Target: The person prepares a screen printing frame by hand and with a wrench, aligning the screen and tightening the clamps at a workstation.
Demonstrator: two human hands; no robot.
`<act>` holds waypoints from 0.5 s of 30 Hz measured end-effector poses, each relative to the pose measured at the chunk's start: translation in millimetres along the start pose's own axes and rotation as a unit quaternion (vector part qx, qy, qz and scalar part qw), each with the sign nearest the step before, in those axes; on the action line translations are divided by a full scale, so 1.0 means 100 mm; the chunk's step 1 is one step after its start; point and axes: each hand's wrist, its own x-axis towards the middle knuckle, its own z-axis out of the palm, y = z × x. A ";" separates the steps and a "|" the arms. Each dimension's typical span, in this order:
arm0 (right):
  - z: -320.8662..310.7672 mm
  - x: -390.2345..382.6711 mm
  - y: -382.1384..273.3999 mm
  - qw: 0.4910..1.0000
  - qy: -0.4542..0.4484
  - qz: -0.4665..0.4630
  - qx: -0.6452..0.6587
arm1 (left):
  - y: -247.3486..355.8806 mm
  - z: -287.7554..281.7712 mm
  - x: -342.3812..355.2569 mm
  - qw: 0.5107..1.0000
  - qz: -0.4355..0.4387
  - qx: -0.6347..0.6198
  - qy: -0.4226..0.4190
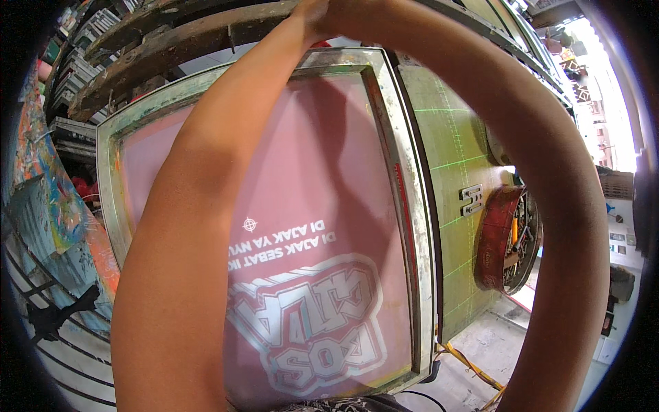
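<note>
A large screen-printing frame (414,213) with a worn, paint-stained rim lies below my arms. Its pink coated mesh (302,158) bears pale, upside-down lettering and a small round cross mark. Both my forearms reach over it to the far side. My left hand (314,9) and my right hand (340,14) come together at the top edge of the picture, just beyond the frame's far rim. Only the wrist parts show. The fingers and anything in them are cut off. My left forearm covers the left part of the mesh.
Right of the frame lies a green board (439,158) with bright grid lines, carrying a small slotted metal piece (471,200). A red round tin (495,240) holds assorted small tools. Wooden beams (185,42) run behind. Black bars (58,329) and a paint-splashed sheet (60,206) are at left.
</note>
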 end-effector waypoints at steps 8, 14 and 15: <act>1.11 -0.73 0.63 0.914 0.127 0.069 0.379 | 0.10 -0.08 0.00 0.999 0.039 0.004 -0.007; 1.58 -0.74 0.00 0.780 0.172 0.165 0.579 | 0.05 -0.02 0.01 0.997 0.072 0.012 0.006; 1.61 -0.70 -0.08 0.745 0.197 0.179 0.612 | 0.03 -0.01 -0.01 0.997 0.072 0.012 0.008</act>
